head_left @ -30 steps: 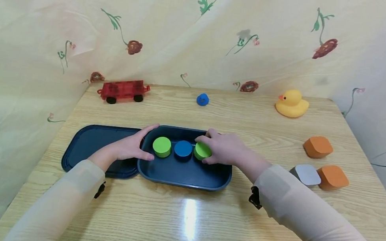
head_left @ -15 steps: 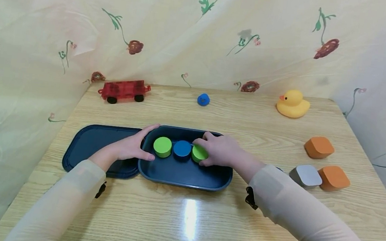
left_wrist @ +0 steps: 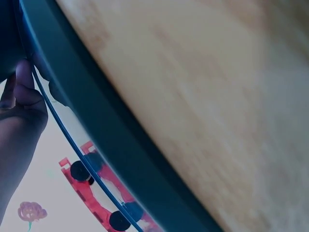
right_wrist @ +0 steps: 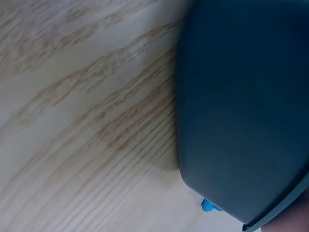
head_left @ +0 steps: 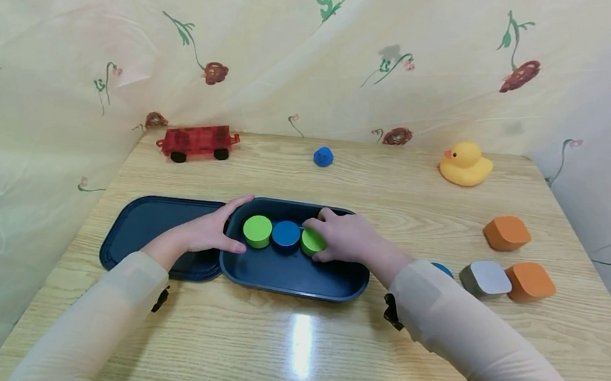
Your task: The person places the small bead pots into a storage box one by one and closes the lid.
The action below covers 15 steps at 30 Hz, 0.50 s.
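Note:
A dark blue, round-cornered tub [head_left: 294, 287] stands on the table. Inside, along its far side, a green cylinder [head_left: 257, 231], a blue cylinder [head_left: 286, 236] and another green cylinder [head_left: 311, 240] stand in a row. With thumb and fingers, my right hand [head_left: 351, 238] grips the right green cylinder, partly hiding it. My left hand [head_left: 205, 229] spreads thumb and forefinger around the tub's left end, the fingertips right at the rim. In the left wrist view, fingers [left_wrist: 26, 92] show beside the dark rim. The right wrist view has the tub's outer wall [right_wrist: 231, 125].
A dark flat lid [head_left: 142, 228] lies left of the tub, under the left hand. Behind stand a red toy wagon [head_left: 198, 142], a small blue figure [head_left: 323, 157] and a yellow duck [head_left: 465, 165]. Orange blocks [head_left: 507, 233], a grey block [head_left: 485, 278] and a blue piece [head_left: 443, 269] lie right.
My right hand has moved slightly left with the right green cylinder, and the blue cylinder has shifted left towards the other green one. The blue piece has emerged from behind the right sleeve.

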Tool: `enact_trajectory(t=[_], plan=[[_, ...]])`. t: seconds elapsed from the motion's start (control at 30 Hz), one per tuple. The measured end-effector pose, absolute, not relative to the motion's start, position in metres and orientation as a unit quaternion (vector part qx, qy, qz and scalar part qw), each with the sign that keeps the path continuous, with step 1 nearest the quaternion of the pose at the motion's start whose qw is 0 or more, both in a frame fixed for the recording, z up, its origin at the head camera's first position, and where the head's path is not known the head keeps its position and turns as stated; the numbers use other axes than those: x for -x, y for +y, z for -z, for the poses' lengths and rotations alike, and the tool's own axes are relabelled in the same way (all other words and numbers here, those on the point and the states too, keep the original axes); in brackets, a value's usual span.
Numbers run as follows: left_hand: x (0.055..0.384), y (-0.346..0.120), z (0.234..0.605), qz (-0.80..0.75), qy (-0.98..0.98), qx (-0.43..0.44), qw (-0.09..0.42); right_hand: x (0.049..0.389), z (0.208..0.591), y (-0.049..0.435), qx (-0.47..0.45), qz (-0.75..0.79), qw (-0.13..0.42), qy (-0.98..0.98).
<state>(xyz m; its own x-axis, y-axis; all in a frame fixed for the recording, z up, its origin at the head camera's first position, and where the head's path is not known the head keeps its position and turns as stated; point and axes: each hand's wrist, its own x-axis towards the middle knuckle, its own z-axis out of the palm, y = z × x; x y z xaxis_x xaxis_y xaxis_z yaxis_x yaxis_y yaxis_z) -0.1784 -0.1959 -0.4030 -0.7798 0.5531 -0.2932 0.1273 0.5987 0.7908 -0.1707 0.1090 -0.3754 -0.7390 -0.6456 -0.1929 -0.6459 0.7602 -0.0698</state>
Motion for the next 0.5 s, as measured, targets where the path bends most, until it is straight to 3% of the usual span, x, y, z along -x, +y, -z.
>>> enact_trajectory(t=[0.5], plan=[[0.1788,-0.1957,0.4029,-0.404,0.852,-0.2,0.265,0.1719,0.3794,0.1069,0.351,0.012,0.093,0.932]])
